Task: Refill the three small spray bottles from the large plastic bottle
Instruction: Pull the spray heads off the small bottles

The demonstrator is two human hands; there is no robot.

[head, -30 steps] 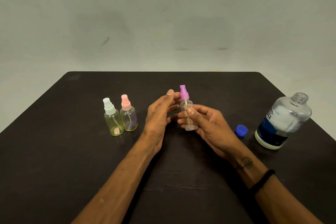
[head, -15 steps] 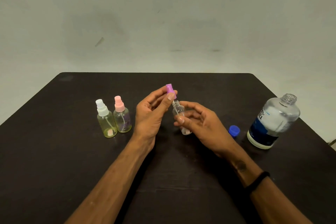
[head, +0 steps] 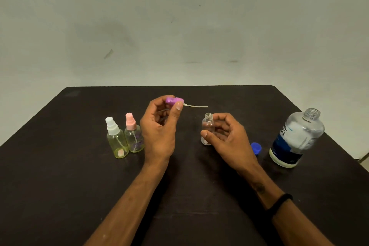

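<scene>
Fingers of our left hand [head: 159,132] pinched the purple spray head [head: 174,101], its dip tube [head: 196,106] sticking out sideways toward the right, clear of the bottle. Our right hand [head: 225,140] wrapped loosely round the small clear bottle [head: 207,129], thumb in front; neck open, upright, and we couldn't tell if its base touched the table. We judged this the uncapping step for the first of three. Next move called for parking the spray head, then lifting the large plastic bottle [head: 297,138], which stood uncapped at the far right with its blue cap [head: 256,148] just beside it, and pouring carefully into that narrow neck. White-capped spray bottle [head: 116,140] and pink-capped spray bottle [head: 133,136] stood capped, side by side, left of our left hand. Surface: matte black table [head: 60,185]. Behind it, plain scuffed grey-green wall [head: 179,26].
</scene>
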